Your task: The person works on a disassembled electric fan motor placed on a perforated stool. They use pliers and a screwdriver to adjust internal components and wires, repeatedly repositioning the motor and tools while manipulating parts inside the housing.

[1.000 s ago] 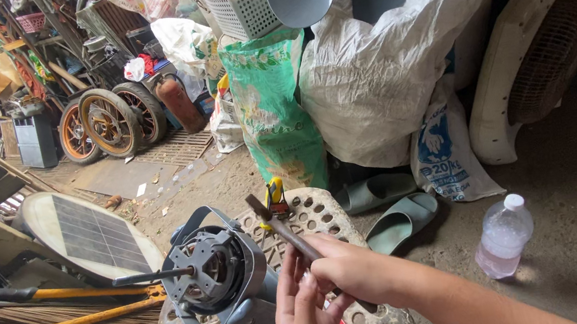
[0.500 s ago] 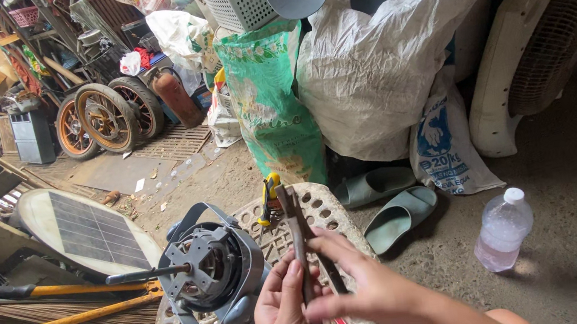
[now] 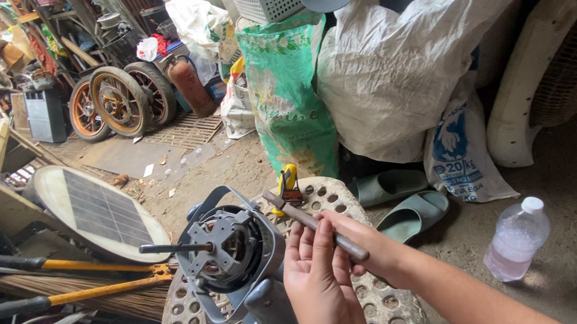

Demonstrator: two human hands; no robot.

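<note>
Head view: both hands meeting over the round perforated metal counter (image 3: 324, 193), left hand (image 3: 320, 287) and right hand (image 3: 362, 248) with fingers clenched around a slim grey metal rod (image 3: 313, 225). Grey fan motor (image 3: 237, 250) just left, near the rim. Open floor rightward, past a clear plastic bottle (image 3: 517, 240).

You are working over the perforated stool (image 3: 343, 196), and everything is lying around it. The fan motor (image 3: 237, 250) is sitting on its left part. Your 2 hands, the left hand (image 3: 320, 287) and the right hand (image 3: 363, 250), are meeting above its middle, gripping the metal rod (image 3: 313, 225). The 2 sandals (image 3: 405, 202) are lying right of it, the plastic bottle (image 3: 517, 240) farther right. The sacks (image 3: 337, 78) are standing behind it. The long-handled cutters (image 3: 55, 281) are lying to its left.
</note>
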